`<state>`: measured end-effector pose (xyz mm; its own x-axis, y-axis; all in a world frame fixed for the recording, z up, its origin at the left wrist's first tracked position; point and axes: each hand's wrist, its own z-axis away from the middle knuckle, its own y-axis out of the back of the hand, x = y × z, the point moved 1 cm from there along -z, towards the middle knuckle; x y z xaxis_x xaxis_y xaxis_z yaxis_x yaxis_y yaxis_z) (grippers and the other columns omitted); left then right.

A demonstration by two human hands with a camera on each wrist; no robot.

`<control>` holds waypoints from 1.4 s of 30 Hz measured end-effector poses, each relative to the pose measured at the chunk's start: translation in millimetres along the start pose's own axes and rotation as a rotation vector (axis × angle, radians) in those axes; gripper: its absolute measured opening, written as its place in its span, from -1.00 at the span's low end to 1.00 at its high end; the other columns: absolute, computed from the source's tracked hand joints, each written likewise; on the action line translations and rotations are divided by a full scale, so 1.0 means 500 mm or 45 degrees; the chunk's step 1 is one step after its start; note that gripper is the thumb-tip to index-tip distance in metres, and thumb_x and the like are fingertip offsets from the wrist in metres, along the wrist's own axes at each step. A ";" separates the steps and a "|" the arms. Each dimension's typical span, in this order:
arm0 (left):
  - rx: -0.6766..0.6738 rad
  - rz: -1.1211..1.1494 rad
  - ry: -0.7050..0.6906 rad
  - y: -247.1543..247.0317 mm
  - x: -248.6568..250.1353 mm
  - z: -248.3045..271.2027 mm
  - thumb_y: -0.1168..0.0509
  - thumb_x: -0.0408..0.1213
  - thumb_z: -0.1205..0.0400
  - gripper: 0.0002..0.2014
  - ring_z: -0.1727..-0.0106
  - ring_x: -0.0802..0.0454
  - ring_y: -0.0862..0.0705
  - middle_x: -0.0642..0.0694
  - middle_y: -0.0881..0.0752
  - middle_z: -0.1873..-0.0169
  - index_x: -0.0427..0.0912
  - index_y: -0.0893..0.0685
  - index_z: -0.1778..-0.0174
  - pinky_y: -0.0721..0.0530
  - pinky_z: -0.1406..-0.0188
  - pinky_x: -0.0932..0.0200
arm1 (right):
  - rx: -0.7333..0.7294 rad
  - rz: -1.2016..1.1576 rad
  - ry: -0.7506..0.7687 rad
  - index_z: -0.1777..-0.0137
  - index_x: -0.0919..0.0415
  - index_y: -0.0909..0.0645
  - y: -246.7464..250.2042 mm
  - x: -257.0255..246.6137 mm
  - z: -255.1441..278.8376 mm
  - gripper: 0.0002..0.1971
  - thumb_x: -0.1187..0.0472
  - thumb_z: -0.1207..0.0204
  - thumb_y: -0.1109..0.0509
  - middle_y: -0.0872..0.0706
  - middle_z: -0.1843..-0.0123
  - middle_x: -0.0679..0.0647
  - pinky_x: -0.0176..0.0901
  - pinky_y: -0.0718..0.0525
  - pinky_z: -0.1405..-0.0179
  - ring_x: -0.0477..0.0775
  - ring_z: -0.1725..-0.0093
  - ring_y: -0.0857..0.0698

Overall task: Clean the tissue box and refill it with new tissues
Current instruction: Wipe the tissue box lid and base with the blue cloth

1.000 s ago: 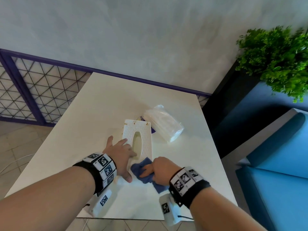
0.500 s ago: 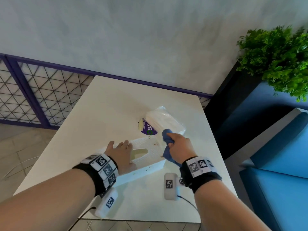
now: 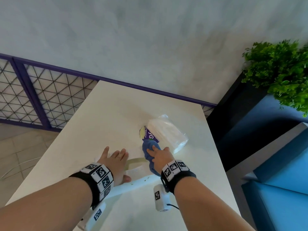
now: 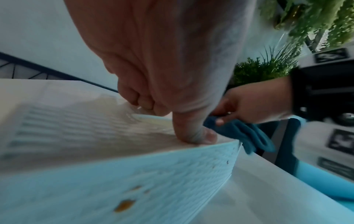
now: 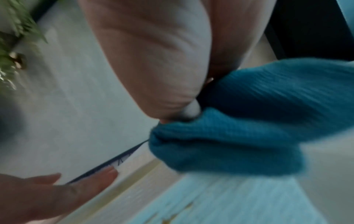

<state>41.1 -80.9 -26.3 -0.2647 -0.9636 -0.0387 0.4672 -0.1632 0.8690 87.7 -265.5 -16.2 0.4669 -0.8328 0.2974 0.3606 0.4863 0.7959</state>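
Note:
A white textured tissue box (image 3: pixel 138 182) lies crosswise on the white table (image 3: pixel 116 114), with its oval slot on top and brown spots (image 4: pixel 124 204) on its near side. My left hand (image 3: pixel 115 159) lies flat on the box top with the fingers stretched out and the thumb (image 4: pixel 193 133) pressing near the front edge. My right hand (image 3: pixel 160 158) grips a bunched blue cloth (image 3: pixel 148 147) against the box's right end. The cloth (image 5: pixel 239 128) hides that end. A plastic-wrapped pack of tissues (image 3: pixel 166 135) lies just beyond the cloth.
A grey wall stands behind the table, with a purple mesh fence (image 3: pixel 41 97) at the left. To the right are a black planter with a green plant (image 3: pixel 280 72) and a blue seat (image 3: pixel 283 189). The table's near edge is under my wrists.
The box has turned from lengthwise to crosswise under my left hand. My right hand has carried the cloth from the box's near end to its right end, beside the tissue pack.

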 end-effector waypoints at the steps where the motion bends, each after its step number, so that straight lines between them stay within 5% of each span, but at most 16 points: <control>1: 0.004 0.005 0.001 0.000 -0.001 0.000 -0.03 0.35 -0.58 -0.05 -0.70 -0.03 0.14 -0.07 0.23 -0.69 -0.15 0.27 -0.67 0.34 -0.57 -0.34 | 0.005 0.002 0.016 -0.61 0.04 -0.19 -0.002 0.006 0.022 -0.49 0.14 -0.66 -0.10 -0.23 -0.66 0.02 0.08 -0.38 -0.38 0.18 -0.51 -0.40; 3: 0.014 0.029 0.001 0.001 0.000 0.001 -0.07 0.32 -0.58 -0.05 -0.70 -0.04 0.12 -0.08 0.21 -0.70 -0.15 0.25 -0.67 0.28 -0.59 -0.33 | 0.007 -0.060 0.003 -0.49 0.05 -0.36 -0.003 0.008 0.070 -0.60 0.19 -0.65 -0.09 -0.52 -0.46 0.11 -0.03 -0.43 -0.35 0.21 -0.34 -0.57; 6: 0.022 0.055 0.000 0.001 0.004 0.006 -0.11 0.28 -0.59 -0.07 -0.70 -0.04 0.10 -0.08 0.19 -0.70 -0.14 0.21 -0.68 0.27 -0.58 -0.38 | 0.016 -0.091 -0.026 -0.43 0.09 -0.42 -0.003 0.007 0.101 -0.64 0.19 -0.65 -0.10 -0.59 -0.38 0.13 -0.05 -0.49 -0.31 0.24 -0.30 -0.60; 10: 0.043 0.023 0.001 0.003 0.007 0.002 -0.13 0.27 -0.57 -0.06 -0.70 -0.08 0.06 -0.08 0.14 -0.70 -0.16 0.17 -0.67 0.29 -0.54 -0.44 | 0.001 -0.018 -0.081 -0.61 0.13 -0.15 0.021 -0.006 0.036 -0.40 0.11 -0.61 -0.25 -0.29 -0.63 0.09 0.02 -0.41 -0.36 0.19 -0.38 -0.54; 14: 0.044 -0.014 0.025 0.007 0.010 -0.002 -0.11 0.29 -0.57 -0.07 -0.69 -0.10 0.02 -0.08 0.11 -0.70 -0.17 0.16 -0.67 0.31 -0.51 -0.44 | 0.011 -0.018 -0.093 -0.70 0.05 0.15 0.033 -0.041 -0.028 -0.19 0.02 -0.60 -0.27 0.09 -0.73 0.13 0.14 -0.34 -0.47 0.31 -0.59 -0.25; 18: 0.028 -0.055 0.038 0.011 0.008 0.004 -0.06 0.32 -0.58 -0.07 -0.70 -0.07 0.06 -0.08 0.15 -0.70 -0.16 0.20 -0.67 0.29 -0.51 -0.46 | 0.076 0.138 0.184 -0.62 0.00 -0.23 0.003 -0.062 -0.007 -0.51 0.07 -0.68 -0.11 -0.18 -0.70 0.01 0.09 -0.21 -0.49 0.21 -0.62 -0.25; 23: 0.023 0.012 0.041 0.020 0.009 0.011 -0.15 0.29 -0.56 -0.05 -0.69 -0.04 0.02 -0.05 0.11 -0.70 -0.16 0.15 -0.68 0.27 -0.52 -0.49 | 0.031 -0.037 -0.160 -0.69 0.01 0.11 0.015 -0.009 -0.048 -0.16 0.06 -0.53 -0.33 -0.02 -0.72 0.04 0.14 -0.38 -0.43 0.27 -0.57 -0.26; 26: 0.012 -0.001 0.040 0.023 0.007 0.013 -0.12 0.30 -0.57 -0.06 -0.69 -0.02 0.04 -0.03 0.14 -0.70 -0.14 0.17 -0.68 0.32 -0.50 -0.50 | 0.007 -0.084 -0.122 -0.68 -0.01 0.14 0.011 -0.019 -0.059 -0.15 0.03 -0.52 -0.32 0.04 -0.72 -0.01 0.15 -0.45 -0.33 0.28 -0.57 -0.24; 31: 0.020 0.024 0.024 0.012 -0.007 0.015 -0.05 0.35 -0.57 -0.09 -0.70 0.04 0.07 0.05 0.17 -0.70 -0.04 0.20 -0.68 0.30 -0.51 -0.51 | 0.064 0.032 -0.063 -0.61 0.11 -0.18 -0.009 -0.001 0.056 -0.48 0.17 -0.65 -0.11 -0.31 -0.61 0.08 -0.03 -0.36 -0.32 0.11 -0.35 -0.53; 36: 0.013 0.045 0.017 0.008 0.000 0.013 -0.09 0.30 -0.59 -0.09 -0.70 -0.05 0.08 -0.01 0.18 -0.70 -0.09 0.21 -0.68 0.25 -0.55 -0.46 | -0.013 0.048 -0.003 -0.41 0.12 -0.39 -0.023 -0.005 0.109 -0.57 0.06 -0.58 -0.31 -0.54 -0.41 0.06 -0.09 -0.34 -0.24 0.13 -0.26 -0.61; 42: 0.038 0.019 0.029 0.013 0.012 0.009 -0.16 0.27 -0.57 -0.07 -0.68 -0.13 0.01 -0.08 0.10 -0.70 -0.16 0.14 -0.67 0.18 -0.54 -0.45 | -0.025 -0.082 -0.132 -0.69 0.09 0.07 0.037 -0.024 -0.008 -0.21 0.09 -0.59 -0.32 -0.11 -0.69 0.13 0.16 -0.29 -0.51 0.26 -0.51 -0.40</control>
<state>39.0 -86.6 -18.6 -0.2388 -0.9704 -0.0365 0.4456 -0.1428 0.8838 92.0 -245.3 -7.3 0.3566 -0.8850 0.2994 0.4032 0.4349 0.8051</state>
